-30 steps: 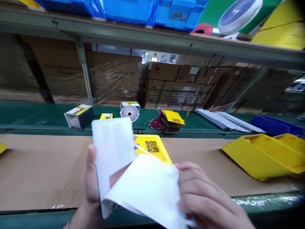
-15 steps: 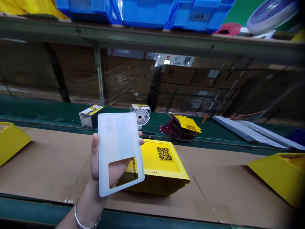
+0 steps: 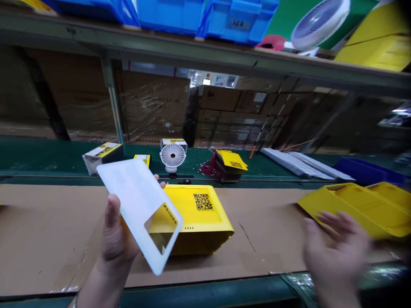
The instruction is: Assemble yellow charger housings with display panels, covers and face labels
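Note:
My left hand (image 3: 117, 235) is closed around a flat white panel (image 3: 135, 188) with rounded corners and a rectangular cut-out window. The panel is held tilted. Behind it, a yellow box-shaped housing (image 3: 186, 205) with a printed QR code rests on the cardboard; part of it shows through the window. At the lower right is my right hand (image 3: 337, 252), blurred by motion, thumb and fingers apart with nothing visible in them. It is nearest to a yellow open bin-like housing (image 3: 346, 201), in front of it; I cannot tell whether they touch.
Brown cardboard (image 3: 266, 226) covers the bench. Behind it stand a small white fan (image 3: 172, 156), black-and-yellow boxes (image 3: 104, 154) and a stack of yellow cards (image 3: 231, 162) with red cords. Blue bins (image 3: 170, 17) and a larger fan (image 3: 321, 23) sit on the overhead shelf (image 3: 180, 47).
My right hand has come into view at the lower right. The white panel has tilted in my left hand, its lower end swinging right. The view has turned to the right.

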`<state>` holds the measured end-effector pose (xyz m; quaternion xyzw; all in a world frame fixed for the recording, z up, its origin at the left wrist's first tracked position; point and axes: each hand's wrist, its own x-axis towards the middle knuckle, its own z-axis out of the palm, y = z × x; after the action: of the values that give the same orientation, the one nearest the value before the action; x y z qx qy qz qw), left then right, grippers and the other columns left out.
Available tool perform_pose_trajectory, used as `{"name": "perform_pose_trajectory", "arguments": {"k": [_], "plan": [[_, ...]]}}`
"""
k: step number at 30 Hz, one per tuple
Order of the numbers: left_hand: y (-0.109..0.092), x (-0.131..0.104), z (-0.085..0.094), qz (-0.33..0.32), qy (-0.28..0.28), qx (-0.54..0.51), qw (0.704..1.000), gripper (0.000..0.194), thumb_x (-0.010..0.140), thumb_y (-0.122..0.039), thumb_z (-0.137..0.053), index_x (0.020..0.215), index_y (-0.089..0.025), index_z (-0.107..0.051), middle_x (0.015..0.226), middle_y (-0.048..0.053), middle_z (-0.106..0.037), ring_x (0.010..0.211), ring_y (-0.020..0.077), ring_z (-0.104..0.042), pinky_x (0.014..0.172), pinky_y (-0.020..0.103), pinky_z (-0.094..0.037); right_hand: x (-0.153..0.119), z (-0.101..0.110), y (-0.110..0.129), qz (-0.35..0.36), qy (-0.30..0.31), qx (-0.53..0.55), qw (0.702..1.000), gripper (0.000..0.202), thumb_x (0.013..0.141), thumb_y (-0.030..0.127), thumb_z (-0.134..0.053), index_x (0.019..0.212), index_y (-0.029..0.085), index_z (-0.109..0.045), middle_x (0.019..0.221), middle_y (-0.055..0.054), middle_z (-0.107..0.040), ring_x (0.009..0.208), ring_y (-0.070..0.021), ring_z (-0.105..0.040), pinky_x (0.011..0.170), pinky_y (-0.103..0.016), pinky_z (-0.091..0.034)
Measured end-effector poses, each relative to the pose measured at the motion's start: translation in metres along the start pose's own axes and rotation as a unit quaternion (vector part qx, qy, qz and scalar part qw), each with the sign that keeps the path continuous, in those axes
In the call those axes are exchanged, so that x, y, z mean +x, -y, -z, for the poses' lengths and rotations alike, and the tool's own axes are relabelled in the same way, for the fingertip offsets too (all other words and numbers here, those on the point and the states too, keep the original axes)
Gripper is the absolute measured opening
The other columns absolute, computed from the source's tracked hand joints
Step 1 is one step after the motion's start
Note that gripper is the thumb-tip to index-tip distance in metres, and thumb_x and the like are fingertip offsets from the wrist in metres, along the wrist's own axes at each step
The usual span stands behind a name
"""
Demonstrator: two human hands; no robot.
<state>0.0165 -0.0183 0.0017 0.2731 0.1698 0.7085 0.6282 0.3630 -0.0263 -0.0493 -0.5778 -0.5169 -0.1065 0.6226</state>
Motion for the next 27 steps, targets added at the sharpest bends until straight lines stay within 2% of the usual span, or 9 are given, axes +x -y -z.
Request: {"name": "perform_pose_trajectory", "arguments": {"k": [4, 6, 9, 11, 14, 16, 18, 22, 27], "plan": [[0.021, -0.014, 0.005, 0.084, 0.072, 0.038, 0.993, 0.084, 0.060, -0.073, -0.057, 0.131, -0.031, -0.040, 0.130, 0.005, -0.051, 0.127, 0.0353, -0.034, 0.107, 0.049, -0.028, -0.043, -0.038, 0.064, 0.235, 0.298, 0.096, 0.920, 0.064, 0.079, 0.039, -0.059, 0.134, 0.022, -0.032, 0.126, -0.014, -0.049, 0.119, -0.0332, -0.044, 0.095, -0.056, -0.040], [0.026, -0.019, 0.008, 0.145, 0.128, 0.060, 0.979, 0.089, 0.059, -0.074, -0.056, 0.133, -0.028, -0.038, 0.131, 0.009, -0.049, 0.128, 0.0376, -0.032, 0.107, 0.051, -0.027, -0.056, -0.052, 0.094, 0.323, 0.339, 0.137, 0.873, 0.068, 0.078, 0.023, -0.061, 0.137, 0.022, -0.027, 0.128, -0.012, -0.050, 0.121, -0.0301, -0.043, 0.098, -0.053, -0.041], [0.023, -0.015, 0.011, 0.145, 0.159, 0.164, 0.963, 0.098, 0.062, -0.072, -0.057, 0.140, -0.032, -0.016, 0.139, 0.012, -0.036, 0.130, 0.0379, -0.027, 0.107, 0.055, -0.023, -0.059, -0.062, 0.118, 0.260, 0.316, 0.186, 0.894, 0.059, 0.082, 0.009, -0.051, 0.136, 0.022, -0.030, 0.115, -0.008, -0.059, 0.110, -0.0216, -0.054, 0.094, -0.043, -0.047], [0.014, -0.004, 0.010, 0.027, 0.124, 0.335, 0.934, 0.114, 0.056, -0.066, -0.067, 0.140, -0.039, 0.005, 0.148, 0.007, -0.017, 0.135, 0.0363, -0.013, 0.109, 0.056, -0.014, -0.052, -0.063, 0.122, 0.125, 0.294, 0.229, 0.920, 0.044, 0.086, 0.014, -0.048, 0.128, 0.021, -0.039, 0.103, -0.007, -0.063, 0.098, -0.0189, -0.060, 0.086, -0.037, -0.052], [-0.004, 0.016, 0.003, -0.180, 0.163, 0.641, 0.729, 0.124, 0.042, -0.059, -0.079, 0.140, -0.041, -0.005, 0.151, 0.000, 0.000, 0.135, 0.0395, 0.009, 0.108, 0.058, 0.006, -0.039, -0.065, 0.122, -0.091, 0.316, 0.319, 0.889, 0.029, 0.090, 0.025, -0.046, 0.119, 0.020, -0.043, 0.082, -0.003, -0.065, 0.076, -0.0149, -0.063, 0.073, -0.030, -0.055], [-0.013, 0.025, -0.003, -0.212, 0.255, 0.747, 0.576, 0.113, 0.041, -0.062, -0.077, 0.138, -0.037, -0.024, 0.150, 0.003, -0.011, 0.134, 0.0426, 0.006, 0.105, 0.059, 0.013, -0.031, -0.066, 0.120, -0.184, 0.350, 0.368, 0.842, 0.036, 0.089, 0.031, -0.050, 0.121, 0.020, -0.040, 0.076, -0.001, -0.065, 0.070, -0.0134, -0.062, 0.070, -0.028, -0.055], [-0.017, 0.032, -0.006, -0.182, 0.305, 0.786, 0.506, 0.101, 0.047, -0.063, -0.074, 0.135, -0.036, -0.033, 0.144, 0.006, -0.025, 0.134, 0.0414, -0.007, 0.105, 0.061, 0.011, -0.027, -0.066, 0.116, -0.236, 0.380, 0.381, 0.809, 0.047, 0.088, 0.037, -0.050, 0.129, 0.020, -0.036, 0.079, -0.003, -0.067, 0.072, -0.0145, -0.063, 0.073, -0.030, -0.054], [-0.011, 0.040, 0.005, -0.099, 0.283, 0.804, 0.514, 0.084, 0.056, -0.059, -0.071, 0.130, -0.037, -0.038, 0.138, 0.007, -0.029, 0.130, 0.0352, -0.021, 0.107, 0.059, -0.015, -0.024, -0.065, 0.095, -0.189, 0.373, 0.289, 0.861, 0.065, 0.088, 0.042, -0.047, 0.143, 0.025, -0.014, 0.121, -0.011, -0.058, 0.107, -0.0216, -0.058, 0.094, -0.045, -0.046], [0.002, 0.049, 0.020, -0.026, 0.251, 0.784, 0.568, 0.080, 0.054, -0.061, -0.071, 0.125, -0.032, -0.047, 0.135, 0.010, -0.031, 0.129, 0.0356, -0.022, 0.104, 0.057, -0.026, -0.027, -0.063, 0.062, 0.001, 0.436, 0.061, 0.898, 0.052, 0.086, 0.038, -0.051, 0.135, 0.028, -0.038, 0.146, -0.004, -0.030, 0.134, -0.0237, -0.027, 0.111, -0.050, -0.023]]}}
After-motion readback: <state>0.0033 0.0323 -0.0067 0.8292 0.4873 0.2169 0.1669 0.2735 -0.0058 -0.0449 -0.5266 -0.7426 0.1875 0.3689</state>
